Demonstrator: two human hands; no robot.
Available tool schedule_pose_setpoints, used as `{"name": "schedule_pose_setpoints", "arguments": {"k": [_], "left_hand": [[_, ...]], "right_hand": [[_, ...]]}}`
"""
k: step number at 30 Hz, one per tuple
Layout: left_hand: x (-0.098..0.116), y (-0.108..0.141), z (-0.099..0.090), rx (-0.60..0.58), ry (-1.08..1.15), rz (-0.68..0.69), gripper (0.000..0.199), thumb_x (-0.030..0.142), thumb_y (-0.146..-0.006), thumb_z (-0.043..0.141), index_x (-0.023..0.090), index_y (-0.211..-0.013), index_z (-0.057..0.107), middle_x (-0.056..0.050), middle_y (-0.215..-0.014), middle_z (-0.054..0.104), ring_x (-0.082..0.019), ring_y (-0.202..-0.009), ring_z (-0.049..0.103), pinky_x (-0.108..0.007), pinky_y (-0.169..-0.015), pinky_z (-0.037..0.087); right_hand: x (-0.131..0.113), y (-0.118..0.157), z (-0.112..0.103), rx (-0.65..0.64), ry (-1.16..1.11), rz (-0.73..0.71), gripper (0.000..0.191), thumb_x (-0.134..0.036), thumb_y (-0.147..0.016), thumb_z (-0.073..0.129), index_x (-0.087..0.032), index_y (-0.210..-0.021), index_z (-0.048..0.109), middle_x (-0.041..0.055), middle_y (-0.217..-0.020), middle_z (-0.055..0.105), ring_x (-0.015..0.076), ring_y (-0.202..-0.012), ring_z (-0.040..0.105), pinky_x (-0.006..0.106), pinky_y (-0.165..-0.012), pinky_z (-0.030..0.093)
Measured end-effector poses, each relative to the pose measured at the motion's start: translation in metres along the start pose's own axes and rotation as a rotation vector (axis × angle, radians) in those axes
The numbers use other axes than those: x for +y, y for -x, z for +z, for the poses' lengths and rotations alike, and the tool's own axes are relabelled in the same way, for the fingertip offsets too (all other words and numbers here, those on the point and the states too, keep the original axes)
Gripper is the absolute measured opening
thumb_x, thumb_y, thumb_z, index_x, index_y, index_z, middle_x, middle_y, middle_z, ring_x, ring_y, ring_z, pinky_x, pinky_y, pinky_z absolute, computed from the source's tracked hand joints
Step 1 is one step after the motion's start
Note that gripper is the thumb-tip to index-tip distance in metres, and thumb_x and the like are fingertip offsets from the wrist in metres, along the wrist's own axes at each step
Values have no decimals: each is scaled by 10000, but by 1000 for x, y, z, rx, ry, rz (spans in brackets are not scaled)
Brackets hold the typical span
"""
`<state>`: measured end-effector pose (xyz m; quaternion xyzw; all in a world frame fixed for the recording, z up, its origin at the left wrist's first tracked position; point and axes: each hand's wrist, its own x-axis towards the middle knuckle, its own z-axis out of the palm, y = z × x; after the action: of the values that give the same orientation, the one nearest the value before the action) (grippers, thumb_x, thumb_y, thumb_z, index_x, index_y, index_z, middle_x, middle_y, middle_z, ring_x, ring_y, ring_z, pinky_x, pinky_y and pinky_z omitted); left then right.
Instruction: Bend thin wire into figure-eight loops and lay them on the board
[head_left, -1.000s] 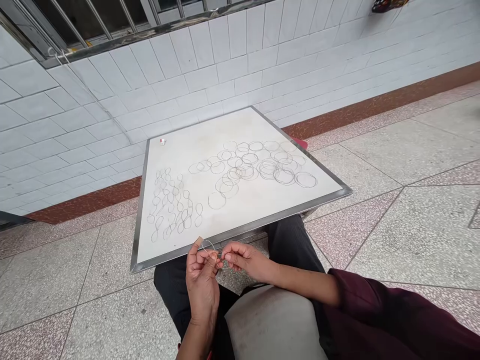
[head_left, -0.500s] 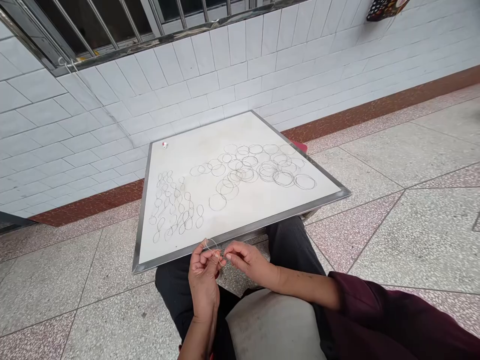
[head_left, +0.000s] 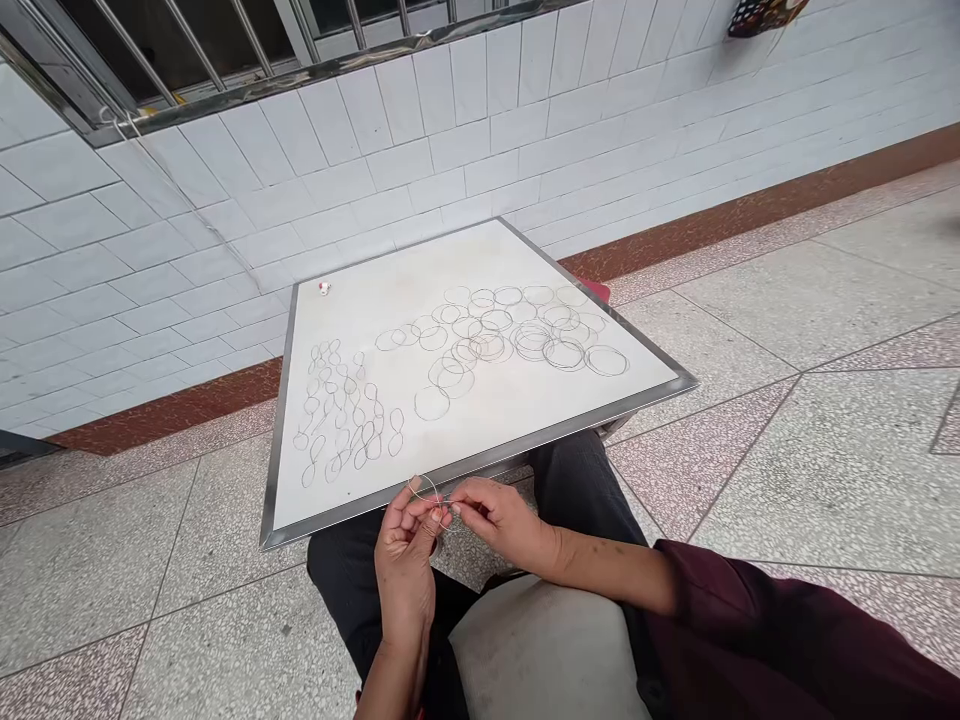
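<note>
A white tiled wall (head_left: 450, 150) stands at twelve o'clock beyond a four-sided white tabletop with grey metal edging (head_left: 420, 265). Just off its half-past-six edge, the person's left hand (head_left: 409, 550) and right hand (head_left: 506, 522) each pinch thumb to fingers, clamped on one wire. A dark, patterned, bag-like item (head_left: 766, 15), contents hidden, hangs between one and two o'clock. On the tabletop, thin dark wire rings (head_left: 534, 340) overlap from centre to three; thin grey figure-eight wires (head_left: 368, 438) cluster toward eight. The pinched thin, pale wire loop (head_left: 435, 488) lies between the hands. A tiny white-and-red object (head_left: 324, 288) sits at ten.
</note>
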<state>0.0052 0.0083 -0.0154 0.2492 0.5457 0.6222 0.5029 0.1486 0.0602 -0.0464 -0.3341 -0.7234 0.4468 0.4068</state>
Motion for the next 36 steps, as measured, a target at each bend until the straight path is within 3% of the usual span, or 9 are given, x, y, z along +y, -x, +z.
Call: {"name": "schedule_pose_setpoints", "arguments": {"k": [12,17,20,27,31,36], "left_hand": [[-1,-1,-1,-6,16,-17,513,285,-718,823,192,-1195,658,-53,-926,749,-186,-924,693,-341,-885,542],[-2,-2,-2,-20,-18,-11,523,302,-718,818,192,-1202,653,-54,-918,753,-202,-953,687,-331,-853,545],[-3,-2,-3,-38,-44,-6,518,305,-731,809,199,-1209,643,-45,-910,754,-185,-907,690,-327,-854,540],[0,0,0,-56,-100,-21,571,324,-727,809,200,-1249,612,-29,-880,741,-166,-786,678,-328,-801,547],[-1,-1,-2,-84,-109,-23,632,328,-733,804,205,-1307,570,-14,-839,736,-136,-696,648,-301,-755,535],[-3,-2,-5,-111,-128,-23,663,311,-736,804,221,-1340,546,0,-811,741,-117,-666,620,-298,-786,515]], "right_hand": [[0,1,-2,-24,50,42,108,-258,-925,553,-217,-948,650,26,-821,648,160,-738,573,282,-687,453],[1,1,-5,-15,26,101,283,-385,-866,675,-227,-1099,643,41,-899,637,175,-786,581,316,-731,477],[2,-3,-5,-8,-97,138,301,-412,-842,703,-232,-1080,662,36,-908,624,165,-784,580,306,-716,480],[-2,-11,-5,-118,-692,396,365,-479,-759,765,-189,-953,657,1,-817,665,145,-743,623,302,-722,474],[-8,-12,-9,-137,-746,481,388,-477,-748,777,-183,-982,680,-2,-795,655,124,-694,574,263,-638,422],[-9,-12,-11,-142,-751,480,389,-471,-726,795,-174,-952,688,4,-791,659,135,-728,577,267,-662,411]]}}
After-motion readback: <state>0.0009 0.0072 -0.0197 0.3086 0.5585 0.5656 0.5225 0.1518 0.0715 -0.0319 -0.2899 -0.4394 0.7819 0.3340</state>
